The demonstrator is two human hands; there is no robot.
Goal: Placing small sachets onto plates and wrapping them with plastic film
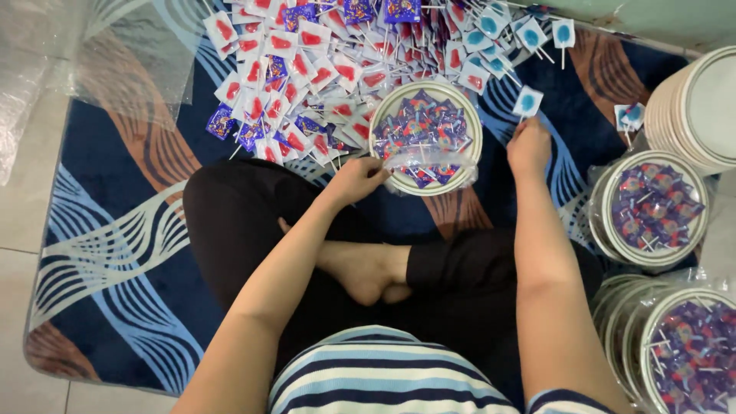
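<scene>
A person sits cross-legged on a blue patterned rug [115,253], and the round tin [426,138] in front of the knees is packed with purple-wrapped lollipops. The left hand [355,179] pinches the edge of a clear plastic film [429,161] that lies over the near side of the tin. The right hand [529,146] is closed around the stick of a blue lollipop [527,102], held just right of the tin.

Behind the tin spreads a heap of red-wrapped lollipops [307,54], mixed with purple ones, and a smaller spread of blue lollipops [491,34] lies toward the far right. On the right stand filled round tins [652,207], each wrapped in clear plastic, and a stack of empty lids or tins [690,107] is cut off by the frame edge. Clear plastic sheets [130,61] lie at the upper left, partly on the tiled floor [23,222].

The fingertips of both hands are turned away, so the exact grip is hard to make out. The lowest tins on the right are cut off.
</scene>
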